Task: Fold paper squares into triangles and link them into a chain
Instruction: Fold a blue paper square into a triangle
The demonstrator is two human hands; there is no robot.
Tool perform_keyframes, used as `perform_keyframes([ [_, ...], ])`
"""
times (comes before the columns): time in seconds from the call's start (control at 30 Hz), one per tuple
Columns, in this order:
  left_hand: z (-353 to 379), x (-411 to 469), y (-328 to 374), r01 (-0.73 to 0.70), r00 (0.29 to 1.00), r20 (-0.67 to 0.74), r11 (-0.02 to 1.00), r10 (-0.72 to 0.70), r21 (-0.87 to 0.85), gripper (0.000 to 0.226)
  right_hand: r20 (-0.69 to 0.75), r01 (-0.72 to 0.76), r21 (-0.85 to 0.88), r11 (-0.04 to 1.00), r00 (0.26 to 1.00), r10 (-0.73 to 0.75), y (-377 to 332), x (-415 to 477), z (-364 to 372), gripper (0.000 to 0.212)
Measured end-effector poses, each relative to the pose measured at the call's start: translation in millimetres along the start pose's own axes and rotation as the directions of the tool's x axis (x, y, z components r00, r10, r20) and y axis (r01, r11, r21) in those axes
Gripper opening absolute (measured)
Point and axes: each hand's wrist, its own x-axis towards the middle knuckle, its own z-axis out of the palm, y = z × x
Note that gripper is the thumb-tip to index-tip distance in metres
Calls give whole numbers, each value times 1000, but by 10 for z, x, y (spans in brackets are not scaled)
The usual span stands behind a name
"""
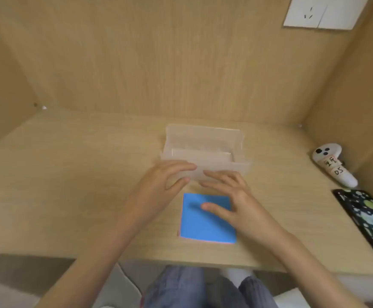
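1. Blue-jeaned knees (181, 287) are being seen under the front edge of the desk (70, 196), at the middle.
2. The blue paper square (203, 227) is lying flat on the desk, just in from the front edge, about mid-width. It is unfolded, and a thin pink rim is showing along its left and near sides.
3. A phone in a dark patterned case (363, 218) is lying at the right edge of the desk, well apart from the paper.
4. The right hand (234, 196) is being held wide, with nothing gripped. Its thumb is being held over the far half of the paper; touching or not cannot be told. Its fingers are being stretched towards the box.
5. The left hand (158, 187) is being held wide too, gripping nothing, just left of the paper's far corner. Its fingers are being laid along the near wall of the box with the thumb below; contact cannot be told because of blur.
6. The clear plastic box (203, 147) is standing just behind the paper, mid-desk, with its lid standing open at the back.
7. A white controller with handwritten labels (334, 165) is lying near the far right corner of the desk.
8. A white wall socket (323, 14) is being seen on the back panel, upper right.
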Motion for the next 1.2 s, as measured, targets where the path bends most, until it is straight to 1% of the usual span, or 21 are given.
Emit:
perform_keyframes([
  [0.03, 30, -73, -23, 20, 999, 30, 999, -19, -41, 30, -10, 22, -28, 999, 1000, -22, -17, -65, 32, 56],
  [0.1, 87, -218, -80, 55, 991, 121, 997, -49, -50, 31, -55, 47, -80, 996, 997, -52, -21, -190, 63, 52],
  [0.17, 166, -360, -143, 91, 972, 225, 993, -72, -76, 35, -52, 18, -44, 999, 998, -20, -26, -290, 89, 57],
  [0.23, 225, -440, -217, 110, 958, 277, 989, -79, -101, 48, 21, -18, -77, 997, 1000, 19, -25, -341, 121, 70],
  [0.3, 275, -481, -266, 95, 954, 295, 990, -60, -103, 58, 95, -40, -124, 991, 994, 52, -16, -387, 167, 79],
  [0.37, 307, -494, -301, 77, 958, 282, 992, -47, -97, 66, 130, -61, -133, 989, 988, 79, -3, -419, 209, 80],
  [0.4, 311, -491, -315, 78, 961, 272, 992, -48, -100, 69, 129, -71, -129, 989, 988, 88, -1, -424, 222, 76],
  [0.47, 303, -478, -333, 98, 964, 258, 990, -70, -99, 68, 117, -88, -128, 988, 988, 103, 6, -429, 216, 64],
  [0.57, 293, -472, -316, 112, 962, 258, 991, -89, -76, 66, 115, -72, -169, 983, 989, 92, -13, -411, 181, 46],
  [0.6, 294, -471, -312, 103, 964, 254, 993, -84, -60, 65, 112, -63, -190, 980, 990, 86, -15, -404, 169, 44],
  [0.7, 294, -461, -310, 77, 957, 281, 997, -72, -8, 65, 134, -42, -230, 972, 988, 74, -10, -383, 150, 53],
  [0.77, 285, -455, -286, 73, 950, 303, 997, -75, 20, 65, 129, -53, -194, 980, 989, 79, 17, -375, 160, 57],
  [0.83, 281, -457, -264, 86, 951, 295, 996, -91, 31, 62, 118, -75, -153, 985, 989, 93, 22, -383, 187, 63],
  [0.9, 286, -469, -257, 108, 956, 270, 993, -116, 43, 64, 119, -63, -133, 989, 990, 79, 27, -410, 225, 72],
  [0.93, 288, -473, -260, 114, 959, 255, 992, -124, 55, 65, 120, -55, -130, 990, 990, 71, 30, -422, 241, 73],
  [1.0, 292, -470, -274, 107, 970, 215, 993, -117, 55, 67, 109, -42, -120, 992, 993, 55, 34, -424, 242, 68],
  [1.1, 301, -450, -312, -7, 986, 168, 999, -1, 47, 67, 94, -35, -106, 994, 994, 45, 15, -392, 223, 60],
  [1.13, 309, -447, -326, -46, 988, 146, 998, 40, 39, 64, 91, -33, -101, 994, 995, 42, 6, -386, 219, 58],
  [1.2, 326, -433, -351, -77, 994, 77, 997, 77, 3, 52, 69, -36, -86, 996, 997, 42, -5, -378, 212, 51],
])
